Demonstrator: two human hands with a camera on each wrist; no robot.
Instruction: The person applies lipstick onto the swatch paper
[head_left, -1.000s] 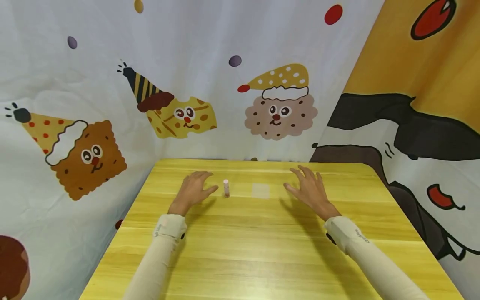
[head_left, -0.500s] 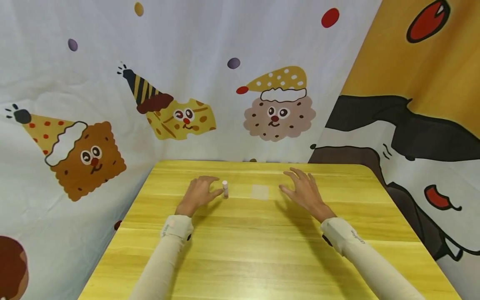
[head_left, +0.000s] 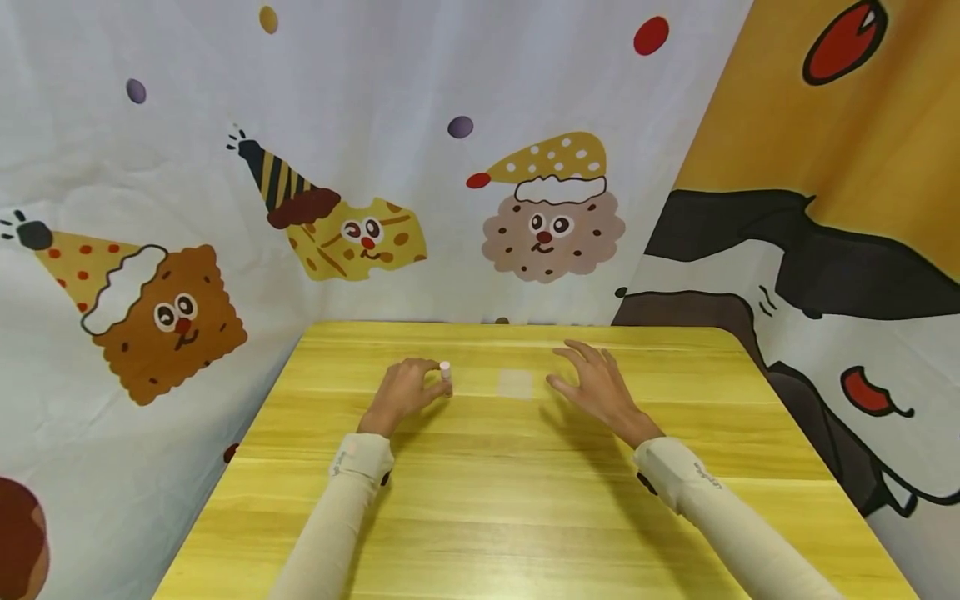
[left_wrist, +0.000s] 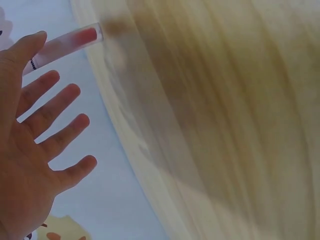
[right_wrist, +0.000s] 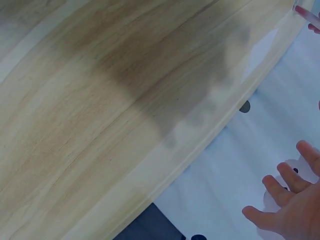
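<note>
A lip gloss tube, clear with red inside and a pale pink cap, stands upright on the table near the back. My left hand is right at it, thumb and index finger on either side. In the left wrist view the thumb overlaps the tube, while the other fingers are spread straight and the index fingertip shows a small gap from it. My right hand hovers over the table further right, fingers spread, holding nothing.
A pale square patch lies on the table between the hands. The yellow wooden table ends at the back against a cartoon-printed curtain.
My left hand has moved right until its thumb and index finger reach the lip gloss tube. My right hand has drifted slightly left and nearer. The view has shifted a little.
</note>
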